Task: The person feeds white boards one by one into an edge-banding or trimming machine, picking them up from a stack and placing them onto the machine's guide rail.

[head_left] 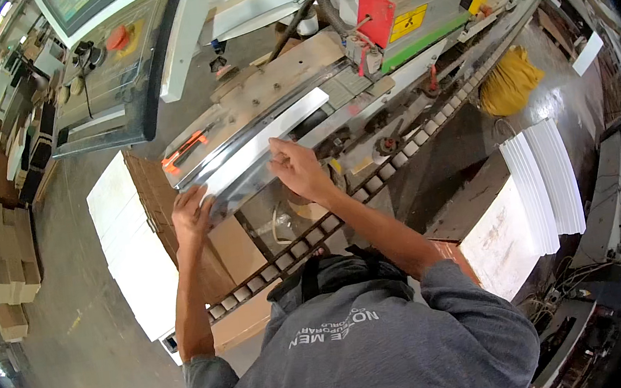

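Observation:
A long white strip-shaped panel (265, 144) lies aslant along the machine's metal bed, its far end pointing up and to the right. My left hand (192, 212) is closed on the strip's near left end. My right hand (298, 168) is at the strip's front edge, about midway along it, with its fingers curled together. Whether those fingers pinch anything is hidden. Behind the strip, an orange tool (173, 162) rests on the bed close to the left hand.
A chain track with white pads (314, 236) runs between my body and the bed. The machine head has a red plate (376, 17). A control console (113, 71) stands upper left. White panels are stacked left (126, 217) and right (549, 180); a yellow sack (511, 82) sits beyond the track.

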Demonstrator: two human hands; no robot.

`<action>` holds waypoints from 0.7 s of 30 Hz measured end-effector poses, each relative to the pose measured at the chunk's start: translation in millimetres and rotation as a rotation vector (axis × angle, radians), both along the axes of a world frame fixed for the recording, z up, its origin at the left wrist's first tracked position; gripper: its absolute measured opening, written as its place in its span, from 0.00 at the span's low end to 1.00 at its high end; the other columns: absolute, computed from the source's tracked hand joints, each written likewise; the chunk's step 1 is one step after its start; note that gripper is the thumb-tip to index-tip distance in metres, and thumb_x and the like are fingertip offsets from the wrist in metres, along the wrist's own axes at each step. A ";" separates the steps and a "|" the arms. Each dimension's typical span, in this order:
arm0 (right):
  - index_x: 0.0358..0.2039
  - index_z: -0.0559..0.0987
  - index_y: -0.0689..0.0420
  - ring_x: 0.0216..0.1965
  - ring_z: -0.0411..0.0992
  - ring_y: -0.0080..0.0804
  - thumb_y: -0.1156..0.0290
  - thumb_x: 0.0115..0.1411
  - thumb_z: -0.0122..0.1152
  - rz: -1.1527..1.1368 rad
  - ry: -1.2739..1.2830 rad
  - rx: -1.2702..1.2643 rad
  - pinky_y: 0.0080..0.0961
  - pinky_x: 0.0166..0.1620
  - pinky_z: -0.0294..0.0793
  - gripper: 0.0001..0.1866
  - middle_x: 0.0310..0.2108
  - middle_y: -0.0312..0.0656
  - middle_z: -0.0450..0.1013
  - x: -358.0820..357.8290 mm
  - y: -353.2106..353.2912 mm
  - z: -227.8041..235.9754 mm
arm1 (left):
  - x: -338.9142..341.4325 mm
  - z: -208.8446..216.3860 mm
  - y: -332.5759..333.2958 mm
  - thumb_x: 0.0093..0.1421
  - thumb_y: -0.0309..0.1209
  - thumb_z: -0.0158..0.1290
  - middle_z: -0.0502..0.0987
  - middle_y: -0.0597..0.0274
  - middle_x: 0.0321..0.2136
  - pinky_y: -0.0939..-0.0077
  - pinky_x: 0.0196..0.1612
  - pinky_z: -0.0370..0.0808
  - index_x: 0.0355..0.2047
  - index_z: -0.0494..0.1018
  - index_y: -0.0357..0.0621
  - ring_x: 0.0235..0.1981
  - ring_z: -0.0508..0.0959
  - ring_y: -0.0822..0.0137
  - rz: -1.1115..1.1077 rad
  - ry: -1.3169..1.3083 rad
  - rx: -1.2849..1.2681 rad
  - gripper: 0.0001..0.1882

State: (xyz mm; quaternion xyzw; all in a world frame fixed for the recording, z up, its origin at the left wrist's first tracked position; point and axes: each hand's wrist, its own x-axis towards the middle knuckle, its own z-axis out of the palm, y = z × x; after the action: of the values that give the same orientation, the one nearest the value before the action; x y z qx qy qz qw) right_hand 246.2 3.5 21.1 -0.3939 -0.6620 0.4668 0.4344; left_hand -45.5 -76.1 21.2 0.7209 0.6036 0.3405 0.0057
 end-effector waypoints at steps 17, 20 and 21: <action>0.64 0.64 0.68 0.38 0.70 0.30 0.64 0.61 0.66 -0.186 -0.149 -0.037 0.27 0.41 0.77 0.36 0.48 0.56 0.73 -56.4 21.3 -28.6 | -24.0 -19.7 9.9 0.52 0.26 0.68 0.74 0.55 0.31 0.69 0.36 0.74 0.44 0.82 0.40 0.32 0.76 0.61 0.246 -0.133 0.026 0.18; 0.64 0.61 0.71 0.51 0.68 0.50 0.63 0.62 0.63 -0.175 -0.138 0.033 0.41 0.56 0.68 0.37 0.57 0.62 0.66 -62.4 25.3 -41.1 | -21.1 -15.8 13.8 0.52 0.26 0.68 0.74 0.55 0.30 0.70 0.33 0.74 0.43 0.82 0.40 0.30 0.75 0.61 0.233 -0.135 0.002 0.17; 0.65 0.60 0.72 0.56 0.68 0.57 0.63 0.62 0.62 -0.170 -0.135 0.054 0.45 0.61 0.65 0.38 0.60 0.64 0.64 -63.8 26.2 -41.5 | -18.6 -15.2 15.6 0.52 0.26 0.68 0.74 0.55 0.30 0.70 0.33 0.74 0.43 0.82 0.40 0.30 0.75 0.61 0.235 -0.133 0.000 0.17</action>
State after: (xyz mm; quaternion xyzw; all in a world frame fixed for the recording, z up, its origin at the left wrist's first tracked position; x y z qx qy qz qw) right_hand 182.4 29.6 -20.4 -0.4674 -0.6663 0.3826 0.4373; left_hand -64.1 -60.5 6.0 0.6211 0.6822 0.3857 0.0057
